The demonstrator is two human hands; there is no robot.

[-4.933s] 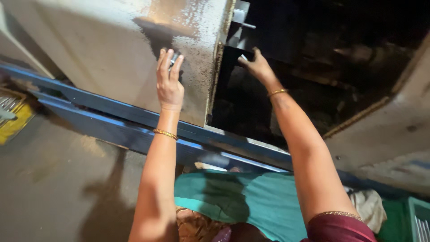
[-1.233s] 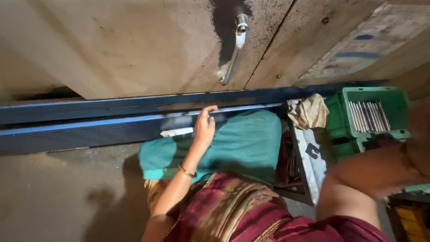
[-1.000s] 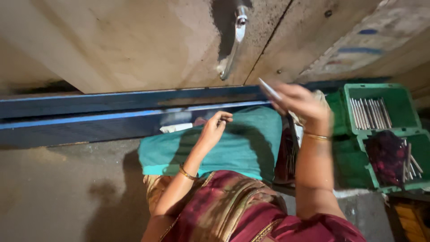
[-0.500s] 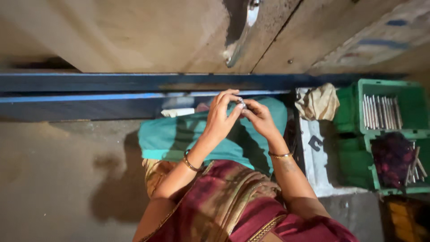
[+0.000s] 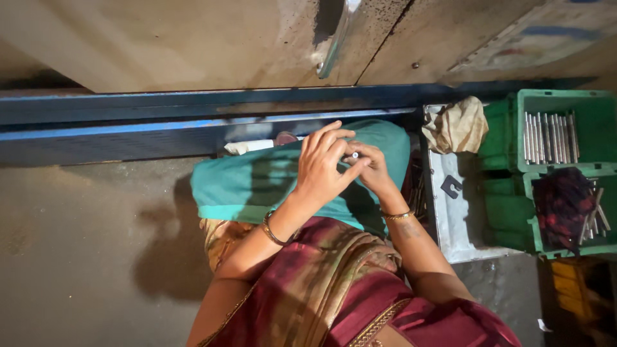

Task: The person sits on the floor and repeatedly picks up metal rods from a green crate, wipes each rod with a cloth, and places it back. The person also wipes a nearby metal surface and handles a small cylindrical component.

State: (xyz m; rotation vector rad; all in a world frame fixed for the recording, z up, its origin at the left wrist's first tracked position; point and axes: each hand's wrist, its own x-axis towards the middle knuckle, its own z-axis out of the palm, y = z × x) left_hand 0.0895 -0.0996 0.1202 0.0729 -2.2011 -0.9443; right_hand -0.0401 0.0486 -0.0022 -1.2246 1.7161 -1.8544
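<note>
Both hands meet over the teal cloth (image 5: 257,186): left hand (image 5: 321,168) and right hand (image 5: 373,168) pinch a small silver metal pin (image 5: 354,155). It could slip, rolling toward three o'clock.

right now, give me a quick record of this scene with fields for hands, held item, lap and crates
left hand: over the lap, fingers curled onto a small metal pin
right hand: pinching the same pin
lap: teal cloth
upper green crate: row of metal rods
lower green crate: dark red cloth
beside the crates: beige rag
</note>
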